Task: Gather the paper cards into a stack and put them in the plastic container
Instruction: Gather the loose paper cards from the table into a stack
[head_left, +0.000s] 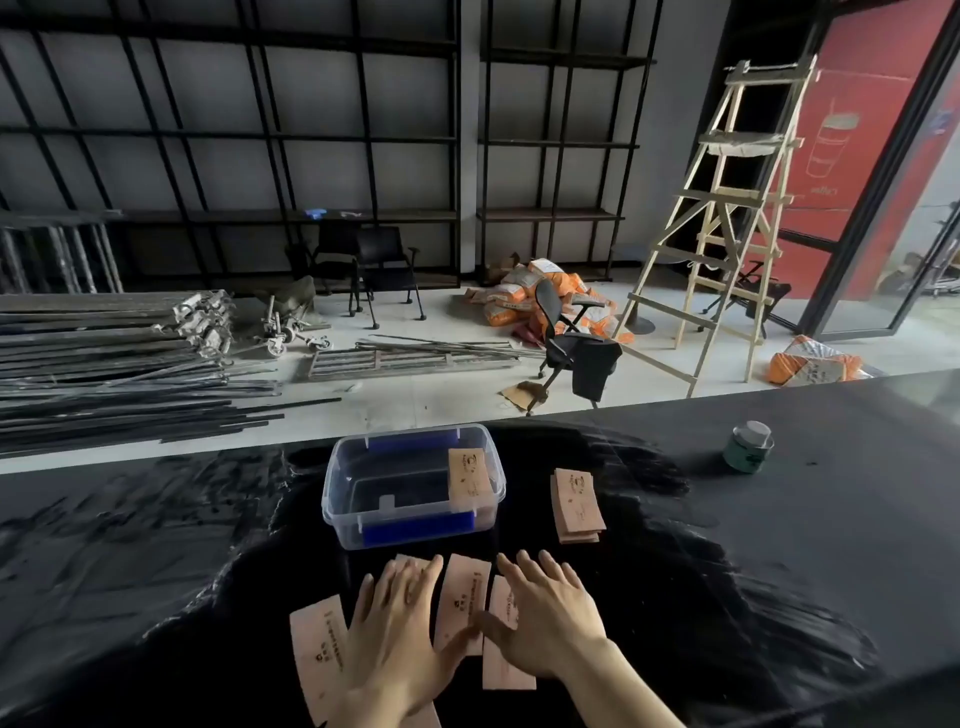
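Your left hand (400, 618) and right hand (545, 616) lie flat, fingers spread and grasping nothing, on loose paper cards (462, 597) on the black table (779, 545). The clear plastic container (415, 525) just beyond holds one card (469, 478); a small stack (577, 505) lies to its right.

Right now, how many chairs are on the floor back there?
3: two black chairs side by side by the shelves, one office chair near the orange sacks. Others may be hidden.
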